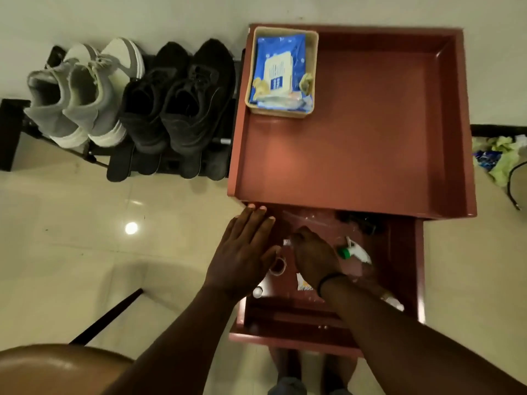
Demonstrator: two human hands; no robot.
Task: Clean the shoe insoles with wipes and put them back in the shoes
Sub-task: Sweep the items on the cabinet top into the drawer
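With both hands in the open drawer (pixel 399 252), left hand (pixel 242 255) flat, right hand (pixel 312 255) grip unclear, this looks like preparation; next, take wipes (pixel 278 69) from beyond the drawer.

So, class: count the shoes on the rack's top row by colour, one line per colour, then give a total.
Grey shoes: 2
Black shoes: 2
Total: 4

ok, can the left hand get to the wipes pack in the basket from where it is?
Probably yes. The left hand lies flat and holds nothing at the open drawer's left edge. The wipes pack sits uncovered in its basket on the cabinet top, nothing between.
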